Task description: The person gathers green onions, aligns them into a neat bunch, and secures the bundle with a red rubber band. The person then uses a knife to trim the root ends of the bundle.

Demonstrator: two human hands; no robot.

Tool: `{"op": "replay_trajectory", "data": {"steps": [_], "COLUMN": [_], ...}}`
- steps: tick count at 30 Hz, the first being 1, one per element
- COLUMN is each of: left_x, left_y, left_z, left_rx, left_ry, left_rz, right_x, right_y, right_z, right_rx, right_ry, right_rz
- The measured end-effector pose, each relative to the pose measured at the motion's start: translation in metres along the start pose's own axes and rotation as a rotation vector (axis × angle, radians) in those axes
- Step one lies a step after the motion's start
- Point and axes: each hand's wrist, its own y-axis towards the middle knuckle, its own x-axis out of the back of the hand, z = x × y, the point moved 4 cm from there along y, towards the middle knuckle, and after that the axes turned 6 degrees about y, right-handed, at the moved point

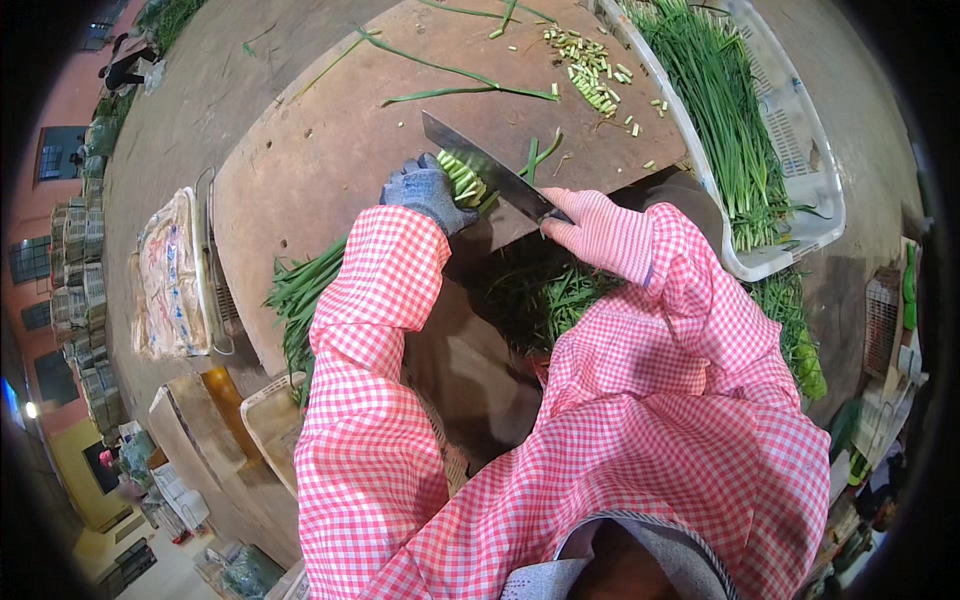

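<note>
My left hand [427, 193], in a grey-blue glove, grips a bundle of long green stalks. The pale stem ends [463, 178] point right towards the knife, and the leafy part [304, 292] shows left of my checked sleeve. My right hand [600, 229], in a red-and-white striped glove, is closed on the handle of a wide-bladed knife [487, 166]. The blade slants up and left beside the stem ends; whether it touches them I cannot tell. Short cut stem pieces [592, 79] lie scattered on the brown board [337, 142], with several loose green leaves [465, 91].
A white plastic crate [814, 187] holding long green stalks [720, 112] stands at the right. Green trimmings [570, 300] lie below the board's near edge. At the left are a wrapped pack [171, 277] in a crate and a cardboard box [202, 442]. A person [129, 60] is far off, upper left.
</note>
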Motion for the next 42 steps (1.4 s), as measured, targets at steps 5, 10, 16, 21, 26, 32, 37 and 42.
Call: {"op": "replay_trajectory", "data": {"steps": [5, 10, 16, 21, 26, 32, 37, 42], "left_x": [-0.002, -0.002, -0.004, -0.008, -0.008, -0.010, -0.007, -0.019], "left_y": [-0.002, 0.000, -0.001, -0.003, 0.002, -0.001, -0.001, -0.002], "left_z": [0.004, -0.002, -0.004, -0.003, -0.005, 0.001, -0.006, 0.001], "left_rx": [0.020, 0.007, -0.016, -0.021, -0.042, -0.057, -0.053, -0.069], "left_ry": [0.035, 0.061, 0.103, 0.121, 0.071, 0.055, 0.037, 0.034], "left_rz": [0.006, -0.030, -0.021, -0.064, -0.053, -0.033, -0.041, -0.183], "right_x": [0.008, -0.007, -0.018, -0.012, -0.026, -0.016, -0.031, -0.035], "right_y": [0.004, 0.012, 0.037, 0.017, 0.053, 0.043, 0.068, 0.089], "right_z": [0.013, -0.011, -0.008, -0.009, 0.000, 0.000, -0.013, -0.027], "right_rx": [-0.200, 0.018, -0.163, -0.165, -0.015, -0.215, -0.094, -0.028], "right_ry": [0.044, -0.207, -0.142, -0.124, -0.217, 0.008, -0.032, 0.053], "right_rz": [0.202, 0.075, 0.174, 0.183, 0.216, 0.250, 0.136, 0.143]}}
